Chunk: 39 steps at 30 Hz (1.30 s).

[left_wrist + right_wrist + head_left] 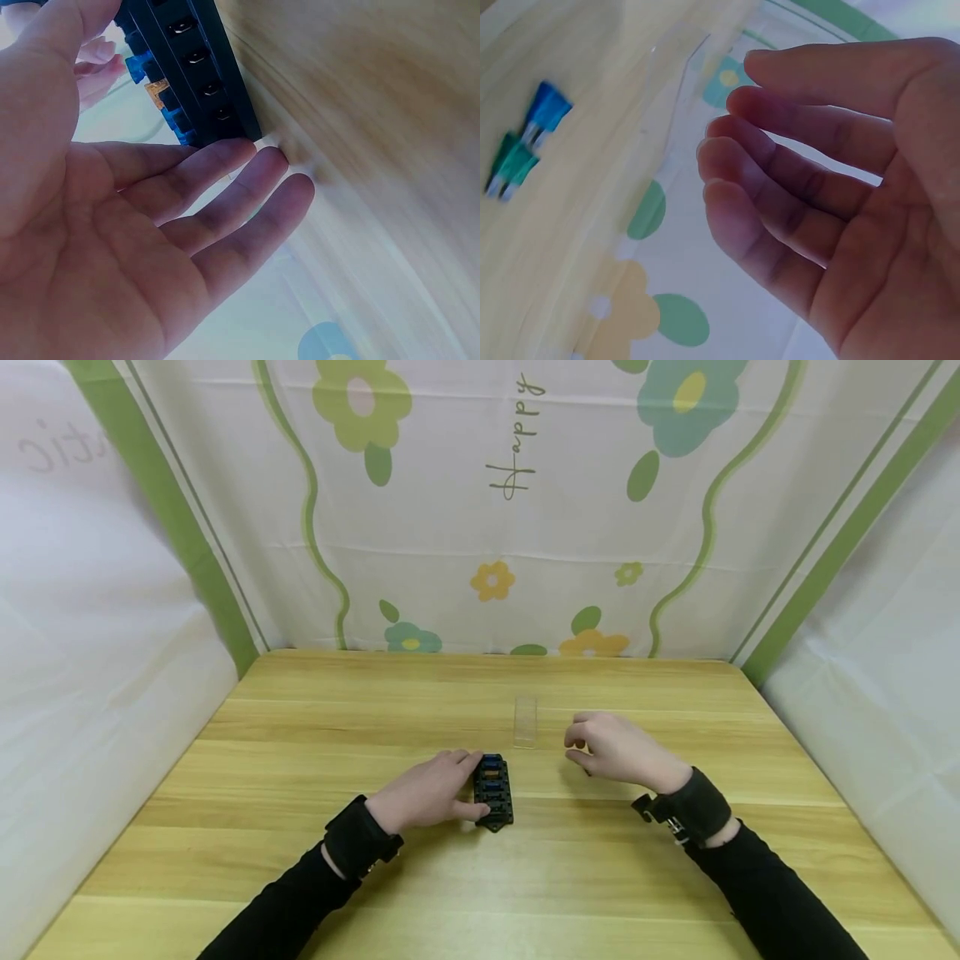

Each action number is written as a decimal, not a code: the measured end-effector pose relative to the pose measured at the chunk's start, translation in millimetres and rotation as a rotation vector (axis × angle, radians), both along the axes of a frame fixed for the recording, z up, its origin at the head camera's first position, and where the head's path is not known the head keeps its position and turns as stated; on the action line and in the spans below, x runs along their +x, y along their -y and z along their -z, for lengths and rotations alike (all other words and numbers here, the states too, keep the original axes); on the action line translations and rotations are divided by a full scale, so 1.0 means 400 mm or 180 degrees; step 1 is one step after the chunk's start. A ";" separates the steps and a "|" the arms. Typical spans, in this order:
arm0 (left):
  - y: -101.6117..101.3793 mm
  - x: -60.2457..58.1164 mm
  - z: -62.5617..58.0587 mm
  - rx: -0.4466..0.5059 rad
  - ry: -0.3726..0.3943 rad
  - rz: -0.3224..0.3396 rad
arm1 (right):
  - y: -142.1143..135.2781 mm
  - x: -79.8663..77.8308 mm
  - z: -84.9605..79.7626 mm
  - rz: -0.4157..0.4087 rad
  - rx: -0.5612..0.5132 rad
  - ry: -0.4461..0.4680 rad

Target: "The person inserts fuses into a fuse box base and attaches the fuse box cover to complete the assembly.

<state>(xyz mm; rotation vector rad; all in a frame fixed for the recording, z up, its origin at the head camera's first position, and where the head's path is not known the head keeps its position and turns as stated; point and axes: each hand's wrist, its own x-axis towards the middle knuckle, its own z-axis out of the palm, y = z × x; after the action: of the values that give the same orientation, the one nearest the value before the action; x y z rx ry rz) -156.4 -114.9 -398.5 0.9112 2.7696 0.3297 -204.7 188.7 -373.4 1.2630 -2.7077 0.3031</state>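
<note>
A black fuse box (501,797) with blue and orange blade fuses in its top lies lengthwise on the table. My left hand (429,787) holds it from the left side, thumb near the close end and fingertips at the far end. In the left wrist view, the dark side wall of the fuse box (202,71) spans between thumb and index finger, while the other fingers extend past it. My right hand (618,750) hovers to the right with loosely bent fingers and nothing between them. Beyond its fingertips, a blue blade fuse (547,106) and a green one (514,159) lie on the wood.
A clear plastic cover (525,723) lies behind the fuse box, slightly right of it. The wooden table (300,727) ends at a flower-print cloth backdrop (435,527), with white cloth at both sides.
</note>
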 end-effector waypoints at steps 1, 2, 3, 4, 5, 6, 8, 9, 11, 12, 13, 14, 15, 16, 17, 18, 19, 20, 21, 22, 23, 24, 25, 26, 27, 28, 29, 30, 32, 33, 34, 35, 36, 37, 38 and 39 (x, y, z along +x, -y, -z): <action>0.000 0.000 0.000 -0.0002 0.0002 -0.0002 | -0.005 -0.001 0.001 0.0003 0.0002 0.0001; 0.000 0.000 0.000 -0.0004 0.0003 -0.0003 | -0.011 -0.002 0.003 0.0006 0.0003 0.0002; 0.000 0.000 0.000 -0.0007 0.0002 -0.0003 | -0.016 -0.003 0.004 0.0009 0.0004 0.0016; 0.000 0.000 0.000 -0.0010 0.0001 -0.0002 | -0.022 -0.004 0.005 0.0020 0.0011 0.0036; 0.000 -0.001 0.000 -0.0013 -0.0002 -0.0001 | -0.028 -0.006 0.006 0.0030 0.0026 0.0065; 0.000 -0.001 0.000 -0.0014 -0.0006 -0.0001 | -0.033 -0.007 0.007 0.0050 0.0046 0.0091; 0.000 0.000 0.001 -0.0017 -0.0011 0.0003 | -0.045 -0.010 0.010 0.0070 0.0085 0.0147; -0.001 0.000 0.001 -0.0015 -0.0011 0.0003 | -0.051 -0.012 0.011 0.0073 0.0101 0.0183; 0.000 0.000 0.001 -0.0012 -0.0013 0.0002 | -0.061 -0.014 0.013 0.0067 0.0134 0.0228; 0.000 0.000 0.001 -0.0011 -0.0014 0.0003 | -0.065 -0.015 0.014 0.0070 0.0149 0.0241; 0.000 0.000 0.001 -0.0011 -0.0014 0.0004 | -0.070 -0.016 0.016 0.0062 0.0156 0.0262; 0.000 0.001 0.001 -0.0011 -0.0013 0.0004 | -0.074 -0.017 0.017 0.0060 0.0163 0.0284; 0.000 0.000 0.001 -0.0011 -0.0015 0.0002 | -0.078 -0.018 0.018 0.0059 0.0177 0.0299; 0.000 0.000 0.002 -0.0012 -0.0019 0.0001 | -0.081 -0.018 0.018 0.0063 0.0190 0.0319; 0.000 0.000 0.002 -0.0013 -0.0017 0.0000 | -0.084 -0.019 0.019 0.0081 0.0202 0.0344; 0.000 0.000 0.001 -0.0013 -0.0017 -0.0002 | -0.087 -0.020 0.019 0.0094 0.0218 0.0373; -0.001 0.000 0.001 -0.0013 -0.0016 -0.0002 | -0.089 -0.021 0.019 0.0108 0.0232 0.0406; -0.001 0.000 0.001 -0.0014 -0.0013 -0.0003 | -0.090 -0.021 0.020 0.0127 0.0251 0.0436; -0.001 0.000 0.001 -0.0014 -0.0010 -0.0003 | -0.092 -0.022 0.020 0.0142 0.0265 0.0463; -0.001 0.000 0.000 -0.0015 -0.0006 -0.0003 | -0.093 -0.022 0.020 0.0160 0.0276 0.0491; -0.001 0.000 0.000 -0.0017 0.0000 -0.0002 | -0.093 -0.023 0.021 0.0175 0.0285 0.0512; -0.001 0.000 0.000 -0.0020 0.0000 -0.0001 | -0.094 -0.023 0.022 0.0184 0.0294 0.0528; 0.000 0.000 0.000 -0.0020 0.0000 -0.0001 | -0.093 -0.024 0.023 0.0188 0.0301 0.0536; 0.001 0.001 0.000 -0.0015 -0.0007 0.0004 | -0.093 -0.025 0.024 0.0191 0.0305 0.0543; 0.002 0.001 0.000 -0.0012 -0.0016 0.0007 | -0.092 -0.025 0.025 0.0191 0.0301 0.0548; 0.003 0.002 0.000 -0.0010 -0.0022 0.0010 | -0.092 -0.026 0.027 0.0190 0.0302 0.0548; 0.003 0.002 0.000 -0.0003 -0.0025 0.0012 | -0.092 -0.026 0.029 0.0188 0.0300 0.0548; 0.004 0.002 0.000 -0.0002 -0.0035 0.0018 | -0.091 -0.027 0.030 0.0186 0.0300 0.0547; 0.004 0.003 0.000 0.0007 -0.0041 0.0031 | -0.091 -0.028 0.034 0.0190 0.0300 0.0547; 0.004 0.003 -0.001 0.0000 -0.0033 0.0027 | -0.091 -0.028 0.036 0.0193 0.0303 0.0545; 0.003 0.004 -0.001 -0.0014 -0.0029 0.0028 | -0.092 -0.028 0.037 0.0198 0.0310 0.0548; 0.003 0.004 -0.001 -0.0017 -0.0024 0.0027 | -0.092 -0.028 0.038 0.0206 0.0315 0.0555; 0.003 0.003 -0.001 -0.0025 -0.0022 0.0027 | -0.092 -0.028 0.039 0.0219 0.0319 0.0563; 0.002 0.003 -0.001 -0.0023 -0.0018 0.0028 | -0.092 -0.027 0.039 0.0235 0.0325 0.0575; 0.002 0.003 -0.001 -0.0032 -0.0011 0.0025 | -0.092 -0.027 0.040 0.0255 0.0319 0.0596; 0.001 0.003 -0.001 -0.0030 -0.0013 0.0026 | -0.092 -0.026 0.040 0.0274 0.0318 0.0617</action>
<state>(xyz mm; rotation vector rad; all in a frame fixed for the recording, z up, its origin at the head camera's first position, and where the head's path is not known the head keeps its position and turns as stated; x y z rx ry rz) -155.4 -115.5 -398.0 0.9216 2.7681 0.3137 -215.1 225.5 -389.4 1.1944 -2.9658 0.2982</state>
